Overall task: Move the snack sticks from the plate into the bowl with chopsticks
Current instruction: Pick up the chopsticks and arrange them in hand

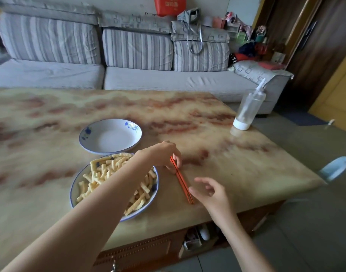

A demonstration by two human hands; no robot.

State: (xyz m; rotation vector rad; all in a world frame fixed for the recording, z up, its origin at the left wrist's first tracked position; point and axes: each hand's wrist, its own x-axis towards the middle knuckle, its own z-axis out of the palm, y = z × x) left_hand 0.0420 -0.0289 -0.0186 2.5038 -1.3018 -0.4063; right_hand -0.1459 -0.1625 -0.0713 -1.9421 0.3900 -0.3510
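A white plate with a blue rim [73,186] lies near the table's front edge, heaped with yellow snack sticks [101,172]. Just behind it sits an empty white bowl with blue flowers [109,139]. A pair of red chopsticks [181,179] lies on the table to the right of the plate. My left forearm crosses over the plate, and my left hand [164,154] pinches the chopsticks' far end. By their near end hovers my right hand [211,193], fingers spread and relaxed, holding nothing.
The marbled table [227,152] has its right edge close to the chopsticks. A clear bottle with a white base and straw [248,109] stands at the far right corner. A grey striped sofa [136,50] runs behind the table. A pale blue object [335,167] sits past the right edge.
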